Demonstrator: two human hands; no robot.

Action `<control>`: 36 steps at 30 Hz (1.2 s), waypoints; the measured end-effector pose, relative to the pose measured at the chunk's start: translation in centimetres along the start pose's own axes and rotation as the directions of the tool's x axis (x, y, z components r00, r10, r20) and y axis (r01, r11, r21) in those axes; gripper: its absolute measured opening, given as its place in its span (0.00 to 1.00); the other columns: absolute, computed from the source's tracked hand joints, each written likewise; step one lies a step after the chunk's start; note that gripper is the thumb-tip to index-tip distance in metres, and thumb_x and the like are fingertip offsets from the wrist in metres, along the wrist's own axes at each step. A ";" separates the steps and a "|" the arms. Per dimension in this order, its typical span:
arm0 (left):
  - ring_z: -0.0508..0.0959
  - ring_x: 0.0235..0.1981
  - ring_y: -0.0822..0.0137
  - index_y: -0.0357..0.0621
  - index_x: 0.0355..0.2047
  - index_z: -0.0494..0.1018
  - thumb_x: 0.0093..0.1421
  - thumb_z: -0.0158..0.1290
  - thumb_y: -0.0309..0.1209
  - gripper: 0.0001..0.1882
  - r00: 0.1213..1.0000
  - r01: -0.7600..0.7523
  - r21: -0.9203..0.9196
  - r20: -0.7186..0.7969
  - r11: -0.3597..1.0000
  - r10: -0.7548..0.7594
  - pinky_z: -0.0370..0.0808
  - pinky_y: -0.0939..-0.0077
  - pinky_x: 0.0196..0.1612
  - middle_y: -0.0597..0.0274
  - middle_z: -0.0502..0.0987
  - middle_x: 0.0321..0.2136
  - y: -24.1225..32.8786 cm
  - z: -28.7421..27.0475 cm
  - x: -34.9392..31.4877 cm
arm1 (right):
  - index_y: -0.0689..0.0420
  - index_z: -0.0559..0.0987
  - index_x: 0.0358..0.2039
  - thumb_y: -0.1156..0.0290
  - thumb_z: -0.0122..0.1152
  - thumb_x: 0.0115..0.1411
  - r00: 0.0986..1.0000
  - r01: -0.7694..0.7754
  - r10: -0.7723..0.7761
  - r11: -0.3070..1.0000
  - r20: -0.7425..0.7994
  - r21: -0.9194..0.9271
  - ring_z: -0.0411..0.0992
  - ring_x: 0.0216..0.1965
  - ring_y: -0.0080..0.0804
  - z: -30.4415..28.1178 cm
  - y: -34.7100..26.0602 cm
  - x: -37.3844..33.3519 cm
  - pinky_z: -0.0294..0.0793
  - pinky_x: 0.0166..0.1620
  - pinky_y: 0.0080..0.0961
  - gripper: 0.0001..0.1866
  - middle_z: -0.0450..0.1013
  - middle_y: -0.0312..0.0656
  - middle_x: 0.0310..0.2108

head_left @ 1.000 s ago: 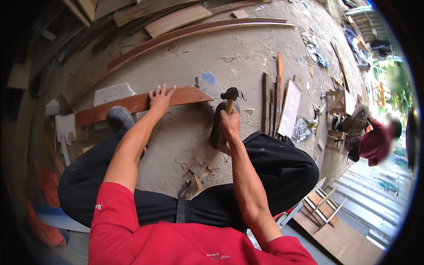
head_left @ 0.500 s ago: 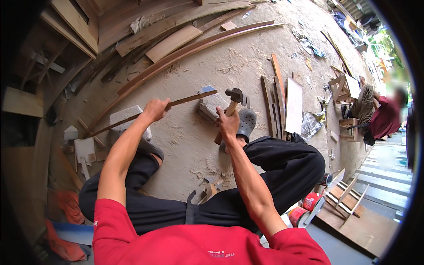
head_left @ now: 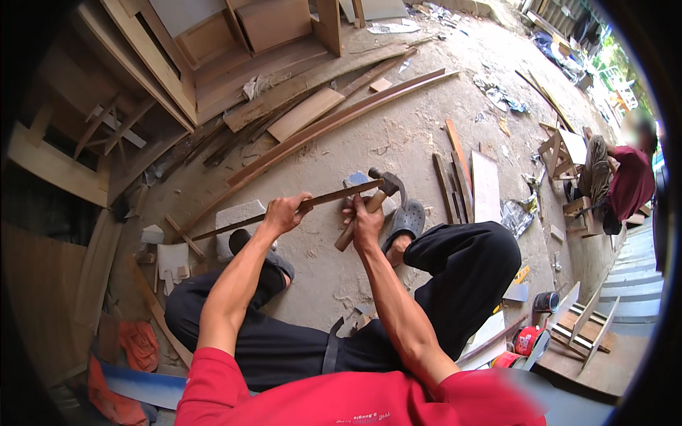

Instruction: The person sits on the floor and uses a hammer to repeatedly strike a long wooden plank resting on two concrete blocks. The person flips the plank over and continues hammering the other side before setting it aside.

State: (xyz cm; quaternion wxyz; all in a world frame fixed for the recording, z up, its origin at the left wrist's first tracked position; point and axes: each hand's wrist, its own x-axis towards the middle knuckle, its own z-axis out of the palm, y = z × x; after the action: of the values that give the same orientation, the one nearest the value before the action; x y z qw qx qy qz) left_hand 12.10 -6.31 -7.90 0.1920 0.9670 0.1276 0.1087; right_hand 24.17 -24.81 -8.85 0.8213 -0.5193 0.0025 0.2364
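Observation:
My left hand (head_left: 285, 215) is closed round a long thin wooden strip (head_left: 334, 197), gripping it well along its length. My right hand (head_left: 366, 221) is wrapped round the wooden handle of a claw hammer (head_left: 388, 183), its head pointing up and away from me. The strip's right end overlaps the hammer head in the picture; whether they touch I cannot tell. Below the strip's left part lies a pale block (head_left: 240, 215) by my left foot. Another block (head_left: 356, 179) with a bluish patch sits behind the hammer, partly hidden by my right hand.
Long planks (head_left: 334, 128) lie across the ground ahead. Wooden cabinets (head_left: 277, 32) stand at the far left. Upright-lying boards (head_left: 486, 186) are right of my clog (head_left: 408, 219). Paint cans (head_left: 527, 340) stand at lower right. Another person (head_left: 629, 181) sits at the far right.
My hands have drawn closer together. The strip's right end has come over to the hammer head, and the hammer has tilted rightward. The whole view has also shifted.

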 end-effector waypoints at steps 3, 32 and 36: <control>0.81 0.33 0.50 0.55 0.43 0.75 0.58 0.59 0.37 0.13 0.999 0.001 0.008 -0.041 1.000 -0.001 0.77 0.58 0.32 0.55 0.81 0.28 0.6 -0.7 -0.3 | 0.61 0.71 0.35 0.68 0.61 0.63 0.995 -0.068 0.064 0.997 0.072 0.047 0.74 0.22 0.27 -0.5 -1.1 -0.7 0.72 0.19 0.21 0.11 0.75 0.44 0.27; 0.80 0.35 0.43 0.65 0.64 0.59 0.61 0.55 0.42 0.32 0.977 -0.010 0.029 0.215 1.000 0.003 0.76 0.52 0.36 0.45 0.80 0.35 3.1 -4.0 -0.5 | 0.63 0.73 0.33 0.51 0.57 0.64 0.962 0.176 -0.274 0.584 0.012 -0.792 0.71 0.23 0.41 -2.1 -8.4 0.2 0.68 0.29 0.39 0.23 0.71 0.48 0.22; 0.80 0.35 0.42 0.66 0.65 0.57 0.61 0.54 0.44 0.32 0.991 0.071 -0.006 0.110 0.997 -0.070 0.77 0.51 0.36 0.46 0.80 0.35 2.6 -1.8 -0.6 | 0.63 0.70 0.44 0.60 0.56 0.64 0.970 0.193 -0.237 0.648 0.046 -0.737 0.76 0.27 0.45 -4.4 -9.9 0.5 0.72 0.28 0.37 0.18 0.74 0.54 0.26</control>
State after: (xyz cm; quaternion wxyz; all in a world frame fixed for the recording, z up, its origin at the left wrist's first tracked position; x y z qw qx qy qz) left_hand 11.55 -8.19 -5.37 0.2072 0.9655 0.1502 0.0490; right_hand 29.56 -31.83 -2.58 0.5643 -0.8083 -0.1319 0.1041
